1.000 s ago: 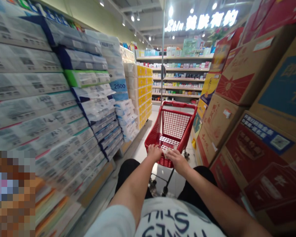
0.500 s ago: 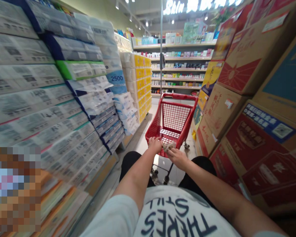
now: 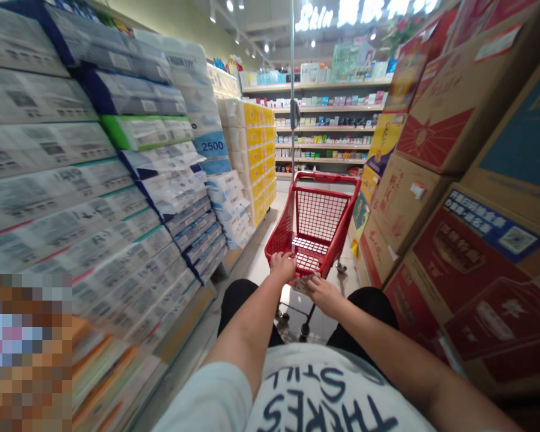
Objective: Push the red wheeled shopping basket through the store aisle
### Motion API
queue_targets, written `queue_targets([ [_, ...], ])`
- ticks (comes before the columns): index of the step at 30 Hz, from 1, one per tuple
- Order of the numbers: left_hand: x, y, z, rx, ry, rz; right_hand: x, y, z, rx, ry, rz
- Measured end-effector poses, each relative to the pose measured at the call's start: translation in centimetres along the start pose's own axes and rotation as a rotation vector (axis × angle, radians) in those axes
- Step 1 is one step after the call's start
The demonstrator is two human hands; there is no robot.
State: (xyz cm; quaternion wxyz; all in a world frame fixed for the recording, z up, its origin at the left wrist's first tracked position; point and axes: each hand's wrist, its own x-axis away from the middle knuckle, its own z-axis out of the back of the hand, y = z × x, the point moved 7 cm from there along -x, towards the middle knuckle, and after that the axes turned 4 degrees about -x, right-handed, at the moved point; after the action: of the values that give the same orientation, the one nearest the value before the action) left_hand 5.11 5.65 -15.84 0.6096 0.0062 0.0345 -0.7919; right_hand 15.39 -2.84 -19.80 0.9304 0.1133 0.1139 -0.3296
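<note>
A red plastic shopping cart (image 3: 323, 210) stands before me in the aisle, its basket bare and its handle bar at the far end. My left hand (image 3: 283, 265) is closed over the near rim of the basket, at its left corner. At the right part of that rim, my right hand (image 3: 321, 294) pinches a small pale, mottled cloth (image 3: 302, 283). The cloth hangs against the rim between the two hands. Some fingertips of both hands are hidden.
Stacked paper packs (image 3: 67, 174) wall the left side, with yellow-sided packs (image 3: 261, 150) farther on. Cardboard cartons (image 3: 425, 114) rise close on the right. Behind the cart stand a glass door's handle (image 3: 294, 114) and shelves (image 3: 328, 108) of small goods.
The cloth was bunched up near the rim and now lies lower and flatter. My right hand has moved slightly down. My left hand stays at the rim.
</note>
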Motion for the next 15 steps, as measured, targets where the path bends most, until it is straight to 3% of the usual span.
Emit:
queue_targets([
  [15, 0.1, 0.0, 0.1, 0.010, 0.014, 0.005, 1.6, 1.8, 2.5, -0.086, 0.161, -0.065],
])
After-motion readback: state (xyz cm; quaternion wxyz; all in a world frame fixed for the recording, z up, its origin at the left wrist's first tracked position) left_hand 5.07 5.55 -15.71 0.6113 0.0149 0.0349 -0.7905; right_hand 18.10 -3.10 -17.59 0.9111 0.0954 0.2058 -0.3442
